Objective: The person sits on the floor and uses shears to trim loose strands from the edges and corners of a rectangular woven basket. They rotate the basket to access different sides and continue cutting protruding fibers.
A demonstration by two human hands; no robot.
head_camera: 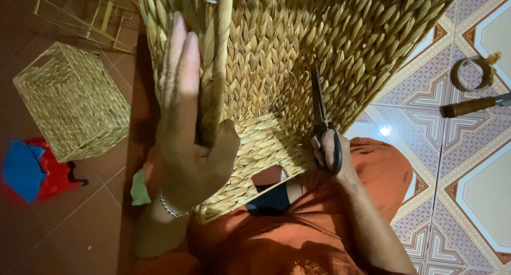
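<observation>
Floor of two finishes: plain red-brown tiles at left, patterned pale tiles (pixel 468 195) at right. A large woven basket (pixel 277 57) rests across the person's orange-clad lap, its top cut off by the frame. Left hand (pixel 186 131) clasps the basket's corner; right hand (pixel 332 152) is closed around black scissors (pixel 322 121), blades against the weave. Smaller woven basket (pixel 72 102), red stool (pixel 45 171), tape roll (pixel 471 73) and a partly cropped wooden-handled tool (pixel 471 106) lie apart.
</observation>
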